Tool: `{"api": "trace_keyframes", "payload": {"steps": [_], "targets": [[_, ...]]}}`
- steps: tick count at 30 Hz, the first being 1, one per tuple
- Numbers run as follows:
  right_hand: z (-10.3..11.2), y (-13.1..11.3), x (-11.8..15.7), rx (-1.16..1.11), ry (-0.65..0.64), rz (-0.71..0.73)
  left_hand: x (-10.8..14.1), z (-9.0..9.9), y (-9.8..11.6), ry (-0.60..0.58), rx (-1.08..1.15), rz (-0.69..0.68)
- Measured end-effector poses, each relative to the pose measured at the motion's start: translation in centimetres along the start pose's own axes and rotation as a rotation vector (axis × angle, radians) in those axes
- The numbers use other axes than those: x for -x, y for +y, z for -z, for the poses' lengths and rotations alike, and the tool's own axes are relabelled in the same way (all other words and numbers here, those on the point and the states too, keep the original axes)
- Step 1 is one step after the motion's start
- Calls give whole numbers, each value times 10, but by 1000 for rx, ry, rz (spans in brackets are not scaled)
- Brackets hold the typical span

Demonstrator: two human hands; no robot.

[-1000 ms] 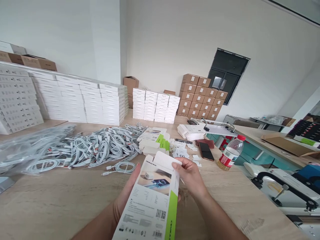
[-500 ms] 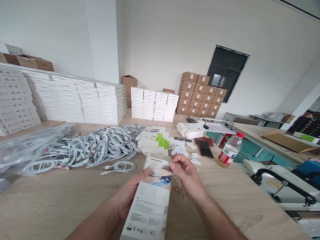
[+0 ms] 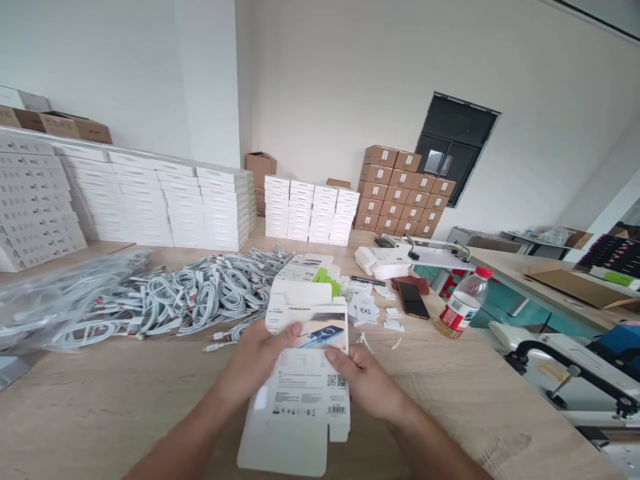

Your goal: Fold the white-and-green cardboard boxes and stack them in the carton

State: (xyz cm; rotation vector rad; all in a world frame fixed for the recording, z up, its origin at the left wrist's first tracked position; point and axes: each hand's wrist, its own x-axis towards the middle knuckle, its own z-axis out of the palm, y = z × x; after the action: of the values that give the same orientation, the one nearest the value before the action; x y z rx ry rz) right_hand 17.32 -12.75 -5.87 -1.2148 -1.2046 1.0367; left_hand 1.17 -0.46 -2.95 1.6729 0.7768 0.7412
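A printed white carton point(image 3: 305, 380) is held above the table, its end flaps standing out at top and bottom. It carries a picture of a cable and phone, small print and a barcode. My left hand point(image 3: 263, 357) grips its left edge, thumb on the printed face. On the opposite edge, my right hand point(image 3: 367, 380) is closed with its thumb near the picture. Fingers behind the carton are hidden. Just beyond lie more flat cartons point(image 3: 300, 268) with green parts. A heap of coiled white cables point(image 3: 215, 290) is to the left.
Stacks of white boxes point(image 3: 150, 200) line the back left. Small white cards point(image 3: 364, 308), a phone point(image 3: 413, 300) and a bottle with a red cap point(image 3: 464, 303) lie or stand to the right. Clear plastic bags point(image 3: 65, 290) cover the left side. A sealing machine point(image 3: 575, 373) stands right.
The carton has turned to face me more squarely and looks wider, with its flaps now visible. My right hand has moved down its edge; my left has shifted slightly up and left.
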Motion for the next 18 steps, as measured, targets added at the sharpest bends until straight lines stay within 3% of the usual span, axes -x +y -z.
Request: {"api": "trace_keyframes", "payload": {"steps": [3, 6, 12, 16, 18], "targets": [[1, 4, -1, -108, -11, 14, -2, 1, 0, 58, -57, -21], [2, 6, -3, -97, 66, -22, -3, -1, -1, 120, -44, -11], [4, 2, -12, -167, 239, 129, -3, -3, -2, 94, -27, 21], [6, 2, -16, -202, 341, 134, -2, -3, -4, 156, 41, -37], [8, 2, -16, -195, 355, 139, -1, -3, -5, 125, 66, -68]]}}
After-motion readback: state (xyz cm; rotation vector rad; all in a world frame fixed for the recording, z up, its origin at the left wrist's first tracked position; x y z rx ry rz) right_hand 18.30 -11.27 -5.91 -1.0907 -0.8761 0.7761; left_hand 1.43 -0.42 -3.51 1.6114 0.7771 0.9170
